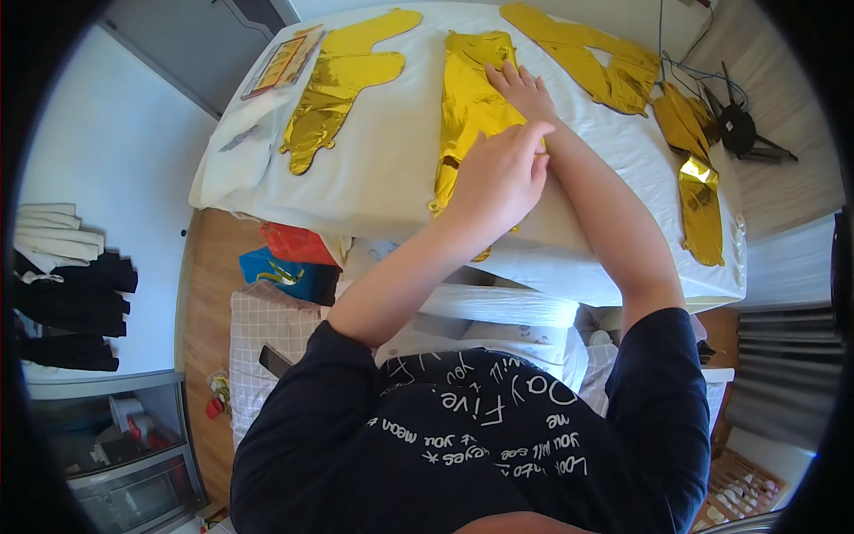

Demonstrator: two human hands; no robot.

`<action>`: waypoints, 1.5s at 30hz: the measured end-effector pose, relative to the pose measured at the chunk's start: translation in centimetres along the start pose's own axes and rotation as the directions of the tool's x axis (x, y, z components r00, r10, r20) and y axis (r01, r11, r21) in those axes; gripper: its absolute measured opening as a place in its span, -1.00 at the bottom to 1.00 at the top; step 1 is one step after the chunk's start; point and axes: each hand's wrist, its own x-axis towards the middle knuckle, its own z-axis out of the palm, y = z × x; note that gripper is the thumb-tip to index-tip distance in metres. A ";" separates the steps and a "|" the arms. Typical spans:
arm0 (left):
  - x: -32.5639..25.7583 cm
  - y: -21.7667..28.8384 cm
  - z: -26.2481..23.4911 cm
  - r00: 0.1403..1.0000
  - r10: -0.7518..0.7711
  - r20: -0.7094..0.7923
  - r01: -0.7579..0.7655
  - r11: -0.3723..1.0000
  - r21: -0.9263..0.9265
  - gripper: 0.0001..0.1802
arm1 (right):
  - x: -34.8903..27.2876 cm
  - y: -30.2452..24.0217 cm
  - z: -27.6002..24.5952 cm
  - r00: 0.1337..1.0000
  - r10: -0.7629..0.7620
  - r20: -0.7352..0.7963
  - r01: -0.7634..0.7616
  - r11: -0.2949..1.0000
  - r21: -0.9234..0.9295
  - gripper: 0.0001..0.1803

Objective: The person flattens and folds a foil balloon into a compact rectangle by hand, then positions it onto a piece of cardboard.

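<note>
A flat, uninflated gold foil balloon (pixel 476 84) lies lengthwise across the middle of the white-covered table (pixel 382 147). My right hand (pixel 525 92) rests on its right edge, fingers spread flat on the foil. Nearer to me, my left hand (pixel 503 178) is over the balloon's lower part, beside my right wrist. Its index finger and thumb stand apart, while the other fingers are partly hidden. I see nothing clearly held in it. More flat gold foil balloons lie around: one on the left (pixel 334 93), one at the far right (pixel 592 58) and one along the right edge (pixel 698 178).
A flat printed package (pixel 285 64) and clear plastic wrapping (pixel 236 151) are at the table's left. A black device with antennas (pixel 737 129) and cables stands at the right. Red (pixel 298 245) and blue bags (pixel 280 273) sit below the front edge.
</note>
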 end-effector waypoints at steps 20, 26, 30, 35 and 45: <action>3.4 -18.6 -3.6 0.798 0.146 0.585 -0.197 0.980 0.024 -0.21 | -0.5 -0.8 0.1 0.999 0.014 -0.047 -0.014 1.000 -0.001 -0.27; 3.8 -17.7 -3.2 0.794 0.172 0.583 -0.213 0.977 0.001 -0.16 | -0.2 -0.1 0.3 0.999 -0.018 -0.039 0.016 0.998 -0.056 -0.23; 3.7 -17.6 -3.5 0.788 0.122 0.604 -0.163 0.987 0.013 -0.09 | -1.1 -1.6 -0.9 1.000 0.009 -0.011 -0.009 1.000 -0.014 -0.22; 4.6 -16.8 -3.1 0.767 0.145 0.625 -0.220 0.975 0.044 0.01 | -0.5 -0.2 -0.9 1.000 0.014 0.017 -0.014 1.000 0.009 -0.23; 5.3 -17.6 -3.5 0.820 0.036 0.571 0.084 0.980 -0.183 -0.04 | 0.1 0.3 0.1 0.999 -0.030 0.016 0.032 0.996 -0.083 -0.29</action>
